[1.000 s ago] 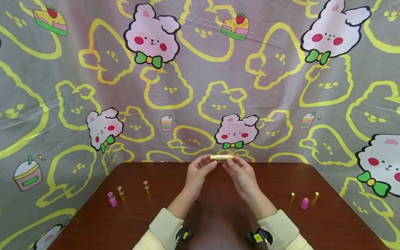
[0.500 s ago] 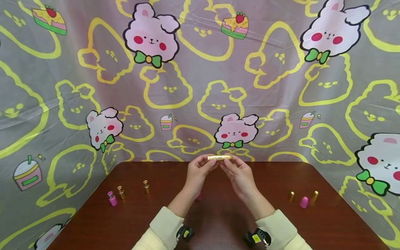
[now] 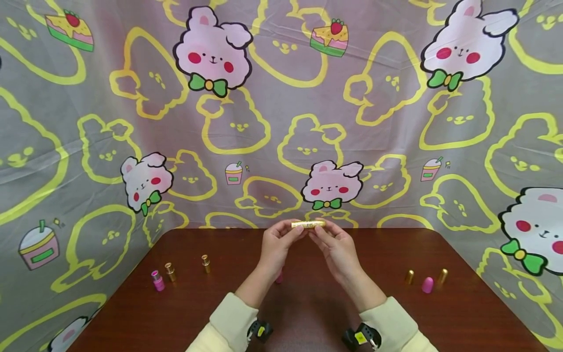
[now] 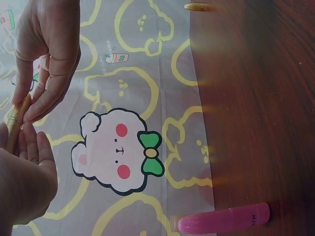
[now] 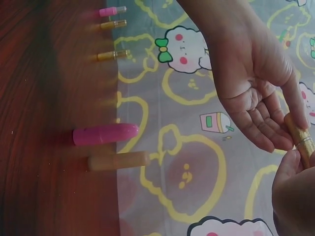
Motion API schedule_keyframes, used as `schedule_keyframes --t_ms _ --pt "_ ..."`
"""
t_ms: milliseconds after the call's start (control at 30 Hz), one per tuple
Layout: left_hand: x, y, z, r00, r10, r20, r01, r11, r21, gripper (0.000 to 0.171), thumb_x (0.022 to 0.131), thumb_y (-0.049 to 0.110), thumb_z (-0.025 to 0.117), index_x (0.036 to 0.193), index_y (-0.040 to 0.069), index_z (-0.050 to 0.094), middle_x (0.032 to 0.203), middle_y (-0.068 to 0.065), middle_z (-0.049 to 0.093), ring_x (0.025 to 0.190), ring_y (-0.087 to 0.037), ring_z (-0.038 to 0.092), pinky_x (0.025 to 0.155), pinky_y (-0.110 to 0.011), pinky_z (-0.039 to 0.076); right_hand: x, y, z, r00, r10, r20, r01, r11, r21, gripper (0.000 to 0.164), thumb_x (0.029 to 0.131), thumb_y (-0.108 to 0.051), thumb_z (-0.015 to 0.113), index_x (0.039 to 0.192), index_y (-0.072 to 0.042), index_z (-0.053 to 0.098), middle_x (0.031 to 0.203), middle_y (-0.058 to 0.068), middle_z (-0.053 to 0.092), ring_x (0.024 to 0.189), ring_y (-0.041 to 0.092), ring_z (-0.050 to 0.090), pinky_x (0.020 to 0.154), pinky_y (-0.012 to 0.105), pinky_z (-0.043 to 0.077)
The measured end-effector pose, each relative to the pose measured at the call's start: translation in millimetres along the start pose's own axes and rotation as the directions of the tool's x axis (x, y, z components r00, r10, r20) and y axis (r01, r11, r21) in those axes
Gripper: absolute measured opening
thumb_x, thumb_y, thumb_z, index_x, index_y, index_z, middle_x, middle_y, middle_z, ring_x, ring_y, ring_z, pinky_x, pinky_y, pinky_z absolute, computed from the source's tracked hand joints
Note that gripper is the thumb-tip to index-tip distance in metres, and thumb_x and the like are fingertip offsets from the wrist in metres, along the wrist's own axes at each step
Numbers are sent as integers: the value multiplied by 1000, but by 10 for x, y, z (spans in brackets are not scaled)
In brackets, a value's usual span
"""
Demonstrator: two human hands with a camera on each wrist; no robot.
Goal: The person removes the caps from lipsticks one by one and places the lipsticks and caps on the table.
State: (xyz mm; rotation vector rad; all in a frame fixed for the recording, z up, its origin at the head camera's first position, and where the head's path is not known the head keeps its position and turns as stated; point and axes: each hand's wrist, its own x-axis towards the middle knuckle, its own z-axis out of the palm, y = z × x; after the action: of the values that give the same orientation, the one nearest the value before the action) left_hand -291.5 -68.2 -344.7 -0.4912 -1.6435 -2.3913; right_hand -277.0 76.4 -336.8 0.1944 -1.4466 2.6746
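A gold lipstick tube is held level above the far part of the table. My left hand pinches its left end between thumb and fingers. The right hand pinches the other end the same way, fingertips close to the left ones. A thin seam rings the tube in the right wrist view. Behind my left wrist, a capped pink lipstick stands mostly hidden in the head view. The right wrist view shows that pink lipstick upright beside a capped gold-tan one.
Uncapped lipstick bases stand at the left: one pink and two gold, a nearer one and a farther one. At the right stand a pink cap and two gold caps. A patterned curtain surrounds the brown table.
Both hands have shifted slightly to the left with the gold lipstick tube, the right hand a little more. Both keep their pinch on it. The standing pieces have not moved.
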Motion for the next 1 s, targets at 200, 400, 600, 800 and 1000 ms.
schedule_keyframes --t_ms 200,400,600,800,1000 --pt "-23 5 -2 1000 3 0 -3 1000 -8 22 87 0 70 104 -14 64 89 -11 69 84 -18 69 86 -41 53 -17 2 -15 1000 3 5 -3 1000 -10 18 95 3 57 112 4 62 99 7 65 92 17 66 90 32 50" --pt "-18 26 -34 1000 -1 -14 1 1000 4 22 88 2 70 103 -14 65 88 -10 69 80 -18 70 82 -38 55 -16 -15 -42 1000 0 -4 0 1000 -18 17 95 2 57 111 4 63 100 7 65 93 17 66 90 33 51" --pt "-7 72 -195 998 -26 -60 28 999 20 16 89 4 69 99 -8 67 86 -8 70 77 -17 71 79 -34 56 12 -96 -138 999 -29 -38 29 1000 11 13 95 2 56 101 -2 67 95 5 66 89 15 67 91 34 50" --pt "-15 97 -289 998 -35 -59 36 999 10 9 91 4 67 96 -4 65 86 -7 70 78 -17 70 79 -33 56 -2 -173 -200 998 -54 -28 55 998 35 22 95 5 55 93 -10 70 92 3 67 87 14 67 93 36 49" --pt "-31 111 -369 997 -37 -64 35 999 -28 4 92 1 64 94 -2 64 85 -7 69 78 -17 70 77 -31 56 -31 -282 -298 998 -40 -53 39 999 -31 18 95 2 58 94 -11 70 95 3 67 89 15 68 92 35 49"
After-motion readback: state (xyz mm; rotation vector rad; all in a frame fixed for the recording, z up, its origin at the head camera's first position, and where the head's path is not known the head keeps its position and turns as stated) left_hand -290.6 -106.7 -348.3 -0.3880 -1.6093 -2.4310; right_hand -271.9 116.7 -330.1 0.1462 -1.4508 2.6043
